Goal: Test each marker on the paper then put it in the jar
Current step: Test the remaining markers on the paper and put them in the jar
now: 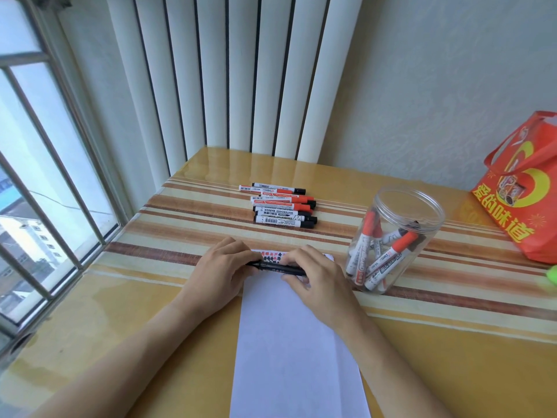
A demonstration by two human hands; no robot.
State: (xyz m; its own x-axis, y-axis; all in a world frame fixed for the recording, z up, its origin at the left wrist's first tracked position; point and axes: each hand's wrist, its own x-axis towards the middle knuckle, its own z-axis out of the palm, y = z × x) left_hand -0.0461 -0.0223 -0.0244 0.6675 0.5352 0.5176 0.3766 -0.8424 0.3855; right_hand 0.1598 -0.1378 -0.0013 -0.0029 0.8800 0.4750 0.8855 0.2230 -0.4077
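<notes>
A black marker (pixel 278 267) lies level across the far end of a white sheet of paper (pixel 297 342), held between two hands. The left hand (pixel 224 271) curls its fingers around the marker's left end, and the right hand (pixel 313 276) pinches the right part of the barrel between thumb and fingertips. Whether the cap is on, coming off, or going back cannot be told. Just beyond the marker, red and black test scribbles (pixel 272 257) mark the paper's far edge. To the right stands a clear open jar (pixel 394 236), with several red and black markers already inside. Farther back, near the middle of the striped table (pixel 150 297), a row of markers (pixel 281 205) waits untested. This marker appears to be mid-test, at the capping or uncapping stage. Next it likely needs a short stroke on bare paper, or, if tested, a carry to the right and a drop into the jar's mouth.
</notes>
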